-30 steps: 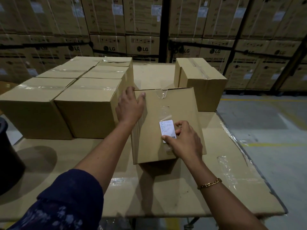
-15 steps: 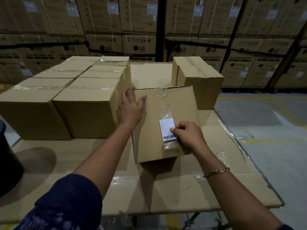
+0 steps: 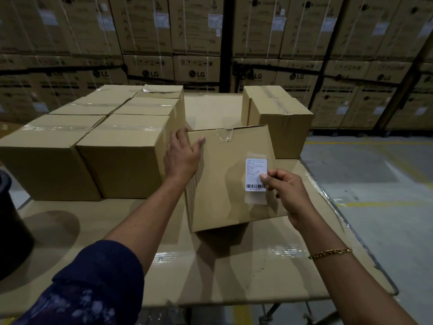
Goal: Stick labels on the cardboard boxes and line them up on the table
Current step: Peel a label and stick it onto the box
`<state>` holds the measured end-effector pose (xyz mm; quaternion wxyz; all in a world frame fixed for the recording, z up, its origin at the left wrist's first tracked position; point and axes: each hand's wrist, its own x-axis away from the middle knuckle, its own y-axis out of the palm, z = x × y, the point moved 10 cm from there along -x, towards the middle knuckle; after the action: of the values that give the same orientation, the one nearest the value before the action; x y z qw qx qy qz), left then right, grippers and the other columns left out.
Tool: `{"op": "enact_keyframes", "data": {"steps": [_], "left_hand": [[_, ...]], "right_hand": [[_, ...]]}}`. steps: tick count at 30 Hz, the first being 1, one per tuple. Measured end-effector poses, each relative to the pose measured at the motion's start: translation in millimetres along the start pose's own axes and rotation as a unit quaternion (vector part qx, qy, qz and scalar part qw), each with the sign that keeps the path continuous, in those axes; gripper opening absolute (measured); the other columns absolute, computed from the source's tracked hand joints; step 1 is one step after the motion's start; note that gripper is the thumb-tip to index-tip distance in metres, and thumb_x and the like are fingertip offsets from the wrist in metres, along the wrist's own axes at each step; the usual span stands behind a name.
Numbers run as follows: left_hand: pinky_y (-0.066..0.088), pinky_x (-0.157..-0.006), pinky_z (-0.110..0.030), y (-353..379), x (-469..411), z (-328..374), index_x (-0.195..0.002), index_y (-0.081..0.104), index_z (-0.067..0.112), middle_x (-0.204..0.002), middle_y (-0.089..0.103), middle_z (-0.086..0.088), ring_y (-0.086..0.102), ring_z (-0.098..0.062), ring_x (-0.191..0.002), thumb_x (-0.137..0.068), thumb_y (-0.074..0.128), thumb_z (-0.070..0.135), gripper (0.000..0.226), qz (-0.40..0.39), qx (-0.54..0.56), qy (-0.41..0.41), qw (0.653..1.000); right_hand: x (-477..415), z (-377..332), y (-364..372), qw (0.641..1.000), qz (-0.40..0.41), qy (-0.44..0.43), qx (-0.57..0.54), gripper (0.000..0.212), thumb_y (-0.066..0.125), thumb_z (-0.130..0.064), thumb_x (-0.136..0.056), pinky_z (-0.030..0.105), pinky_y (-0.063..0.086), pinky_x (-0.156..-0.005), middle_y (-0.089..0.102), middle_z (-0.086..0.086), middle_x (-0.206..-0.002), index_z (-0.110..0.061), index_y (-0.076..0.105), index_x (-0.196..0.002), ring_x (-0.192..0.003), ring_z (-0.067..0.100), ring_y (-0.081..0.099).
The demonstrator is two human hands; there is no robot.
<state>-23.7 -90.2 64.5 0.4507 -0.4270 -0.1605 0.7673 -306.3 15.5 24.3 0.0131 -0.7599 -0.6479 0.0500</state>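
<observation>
A cardboard box (image 3: pixel 220 184) is tipped toward me in the middle of the table, resting on its far lower edge. A white label (image 3: pixel 254 171) with a barcode lies on its facing side under clear tape. My left hand (image 3: pixel 181 156) grips the box's upper left corner, fingers over the edge. My right hand (image 3: pixel 284 191) has its fingers curled and its thumb pressed on the label's right edge.
Several taped boxes (image 3: pixel 100 141) stand in rows at the left of the cardboard-covered table (image 3: pixel 234 273). One more box (image 3: pixel 278 116) sits at the back right. A dark round object (image 3: pixel 11 221) is at the left edge. Stacked warehouse cartons (image 3: pixel 196 43) fill the background.
My right hand has slid from the label's lower part to its right edge, uncovering the barcode. My left hand has stayed on the box's corner.
</observation>
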Motion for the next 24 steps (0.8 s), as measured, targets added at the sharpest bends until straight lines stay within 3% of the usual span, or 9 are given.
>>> {"op": "enact_keyframes", "data": {"steps": [2,5,10,12,15,17,20,24], "left_hand": [[0.04,-0.079,-0.037,0,0,2,-0.139,0.045,0.016,-0.134,0.049,-0.01,0.055,-0.031,-0.114,-0.098,0.047,0.06,0.06,0.0,-0.003,0.019,1.0],[0.051,-0.068,-0.041,4,17,9,-0.129,0.044,0.019,-0.126,0.049,-0.007,0.057,-0.029,-0.104,-0.095,0.048,0.065,0.058,0.001,0.008,0.089,0.996],[0.058,-0.063,-0.043,6,37,6,-0.127,0.045,0.019,-0.125,0.047,-0.004,0.054,-0.022,-0.106,-0.094,0.05,0.065,0.057,0.01,0.028,0.121,0.992],[0.058,-0.063,-0.043,2,40,4,-0.127,0.045,0.019,-0.127,0.046,-0.003,0.055,-0.022,-0.105,-0.093,0.049,0.065,0.057,0.001,0.034,0.127,0.991],[0.054,-0.063,-0.037,-2,49,-2,-0.127,0.046,0.019,-0.129,0.046,-0.002,0.058,-0.022,-0.104,-0.094,0.052,0.061,0.054,-0.025,0.043,0.131,0.99],[0.052,-0.064,-0.034,-5,57,-4,-0.127,0.046,0.019,-0.13,0.047,-0.003,0.059,-0.021,-0.103,-0.095,0.056,0.057,0.051,-0.035,0.039,0.13,0.99],[0.053,-0.066,-0.034,-10,71,-10,-0.125,0.046,0.02,-0.129,0.047,-0.001,0.057,-0.017,-0.102,-0.095,0.059,0.055,0.048,-0.035,0.037,0.12,0.992],[0.053,-0.062,-0.035,-17,97,-11,-0.123,0.044,0.021,-0.13,0.049,-0.004,0.058,-0.017,-0.098,-0.093,0.066,0.041,0.042,-0.038,0.039,0.138,0.989]], "right_hand": [[3,5,1,1.0,-0.006,0.012,-0.017,0.008,0.068,-0.011,-0.095,0.009,0.041,-0.05,0.065,-0.002,-0.073,-0.009,0.07,-0.088,-0.057,-0.002,0.055],[6,7,0,1.0,-0.012,0.011,-0.016,0.005,0.072,-0.016,-0.092,0.019,0.041,-0.059,0.066,-0.004,-0.073,-0.014,0.074,-0.088,-0.064,0.007,0.049],[10,10,0,0.999,-0.031,0.033,-0.03,0.006,0.075,-0.014,-0.09,0.019,0.036,-0.047,0.067,-0.002,-0.065,-0.009,0.074,-0.094,-0.05,0.008,0.045],[11,8,4,0.997,-0.046,0.038,-0.038,0.008,0.073,-0.014,-0.091,0.021,0.039,-0.048,0.074,0.004,-0.075,-0.009,0.073,-0.097,-0.051,0.012,0.053],[14,5,14,0.995,-0.075,0.04,-0.059,0.014,0.063,-0.015,-0.097,0.023,0.045,-0.05,0.079,0.009,-0.096,-0.012,0.073,-0.106,-0.07,0.019,0.071],[16,0,24,0.992,-0.091,0.04,-0.075,0.016,0.06,-0.017,-0.098,0.024,0.045,-0.05,0.078,0.008,-0.093,-0.015,0.075,-0.102,-0.076,0.023,0.074],[16,-9,45,0.989,-0.122,0.039,-0.073,0.01,0.068,-0.015,-0.094,0.022,0.044,-0.047,0.074,0.002,-0.08,-0.014,0.077,-0.099,-0.066,0.014,0.07],[15,-22,83,0.981,-0.18,0.034,-0.062,0.012,0.07,-0.006,-0.091,0.02,0.046,-0.046,0.075,0.0,-0.083,-0.01,0.074,-0.101,-0.06,0.004,0.062]]}}
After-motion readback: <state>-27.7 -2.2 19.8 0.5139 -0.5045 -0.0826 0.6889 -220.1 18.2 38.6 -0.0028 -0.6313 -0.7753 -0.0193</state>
